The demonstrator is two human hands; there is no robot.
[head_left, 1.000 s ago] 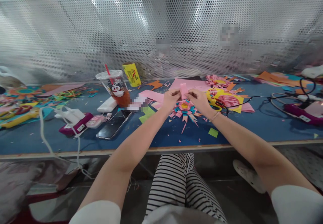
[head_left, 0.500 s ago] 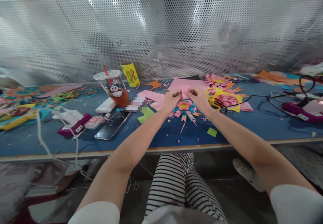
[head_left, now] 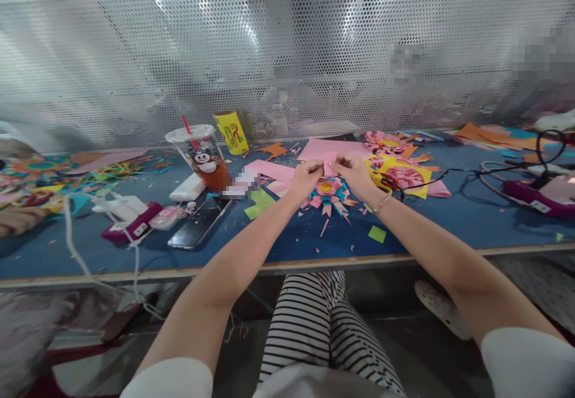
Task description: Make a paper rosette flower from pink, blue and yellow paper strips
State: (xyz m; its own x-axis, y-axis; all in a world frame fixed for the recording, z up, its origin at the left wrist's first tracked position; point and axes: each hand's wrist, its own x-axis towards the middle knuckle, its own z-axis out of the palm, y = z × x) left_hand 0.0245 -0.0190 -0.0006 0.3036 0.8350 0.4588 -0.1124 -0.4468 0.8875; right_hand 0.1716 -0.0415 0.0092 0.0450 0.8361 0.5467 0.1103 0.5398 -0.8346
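A small piece of pink paper (head_left: pixel 330 163) is held up between my two hands over the blue tabletop. My left hand (head_left: pixel 306 178) pinches its left side, fingers closed. On the other side, my right hand (head_left: pixel 354 173) grips it between thumb and fingers. Just below them lies a layered paper flower (head_left: pixel 327 191) in blue, pink and yellow, with cut strips fanning out toward me. Larger pink sheets (head_left: pixel 332 148) lie behind my hands. To the right is a yellow paper piece with a pink fringed flower (head_left: pixel 405 176), beside yellow-handled scissors (head_left: pixel 381 182) partly hidden by my wrist.
A plastic cup with a red straw (head_left: pixel 204 158), a phone (head_left: pixel 200 223), and a purple power strip (head_left: pixel 132 221) with white cables are on the left. Another person's hand (head_left: pixel 20 221) rests at the far left. A perforated metal screen (head_left: pixel 287 57) borders the back.
The pink paper has turned slightly and sits a little lower between my fingers. At the far left, another person's hand has come into view where a yellow-handled tool was showing.
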